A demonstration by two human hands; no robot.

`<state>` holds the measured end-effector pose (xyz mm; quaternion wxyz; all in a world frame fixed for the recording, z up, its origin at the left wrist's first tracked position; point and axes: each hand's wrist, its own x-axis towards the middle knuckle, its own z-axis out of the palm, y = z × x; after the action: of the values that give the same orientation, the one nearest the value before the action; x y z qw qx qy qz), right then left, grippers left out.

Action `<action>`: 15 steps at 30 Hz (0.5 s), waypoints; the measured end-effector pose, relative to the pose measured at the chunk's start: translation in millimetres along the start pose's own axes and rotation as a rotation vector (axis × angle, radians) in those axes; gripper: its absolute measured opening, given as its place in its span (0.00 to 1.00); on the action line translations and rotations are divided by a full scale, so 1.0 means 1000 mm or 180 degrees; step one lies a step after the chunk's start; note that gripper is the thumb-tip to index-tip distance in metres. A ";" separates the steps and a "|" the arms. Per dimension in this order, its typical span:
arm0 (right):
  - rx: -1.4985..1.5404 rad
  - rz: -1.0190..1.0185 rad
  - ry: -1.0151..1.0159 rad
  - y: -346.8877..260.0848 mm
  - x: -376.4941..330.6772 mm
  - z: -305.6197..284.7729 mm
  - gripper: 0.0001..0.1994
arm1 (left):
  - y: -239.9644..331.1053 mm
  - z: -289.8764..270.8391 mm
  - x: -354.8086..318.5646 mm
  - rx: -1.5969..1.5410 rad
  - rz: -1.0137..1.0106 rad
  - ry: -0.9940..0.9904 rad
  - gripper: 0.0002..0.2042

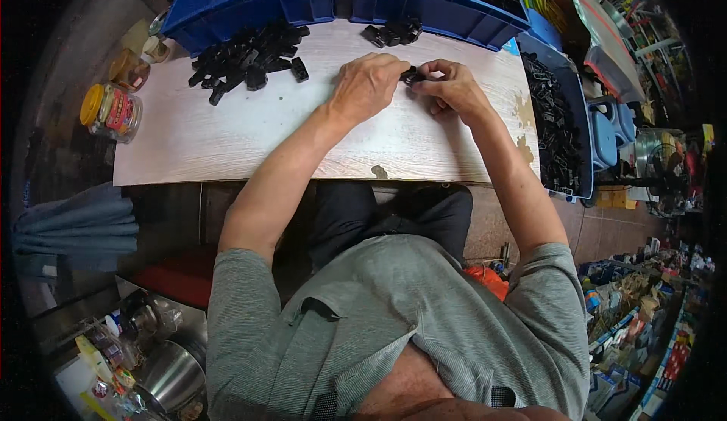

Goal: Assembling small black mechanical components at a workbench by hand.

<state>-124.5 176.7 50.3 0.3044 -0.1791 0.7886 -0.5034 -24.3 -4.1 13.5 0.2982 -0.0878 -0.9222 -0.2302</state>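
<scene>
My left hand (369, 84) and my right hand (453, 88) meet over the right half of the white tabletop (250, 145). Between their fingertips is a small black plastic part (411, 75), pinched from both sides. Fingers cover much of it, so its exact shape is hidden. Beyond my hands lies a small cluster of black plastic pieces (394, 33). A larger heap of similar black pieces (246, 56) spreads over the table's far left, with one piece (300, 70) lying a little apart at its right side.
Two blue bins (257, 4) (439, 16) with black parts line the table's far edge. Another blue bin (560, 126), filled with black parts, stands along the right side. A yellow-lidded jar (113, 113) and smaller jars (129, 70) stand at the left edge.
</scene>
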 end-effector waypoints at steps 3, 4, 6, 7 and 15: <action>-0.0095 0.0000 0.0103 0.005 0.002 0.003 0.12 | 0.000 0.000 0.003 -0.0073 0.0015 0.0005 0.10; -0.0054 -0.0095 0.0080 0.006 0.003 0.002 0.12 | 0.001 0.001 0.004 -0.0087 0.0073 0.0089 0.10; -0.0172 0.0005 0.0085 0.007 0.004 0.001 0.13 | 0.001 0.000 0.006 -0.0086 0.0177 -0.0026 0.11; -0.0167 0.0006 0.0086 0.008 0.005 0.001 0.13 | 0.001 0.000 0.007 -0.0080 0.0158 -0.0031 0.11; -0.0221 -0.0243 0.0098 0.013 0.009 0.001 0.16 | -0.007 0.004 0.010 -0.0294 0.0254 -0.0159 0.12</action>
<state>-130.2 176.1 35.7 0.2664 -0.2117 0.8028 -0.4896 -36.7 -7.7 13.8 0.2797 -0.1439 -0.9134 -0.2583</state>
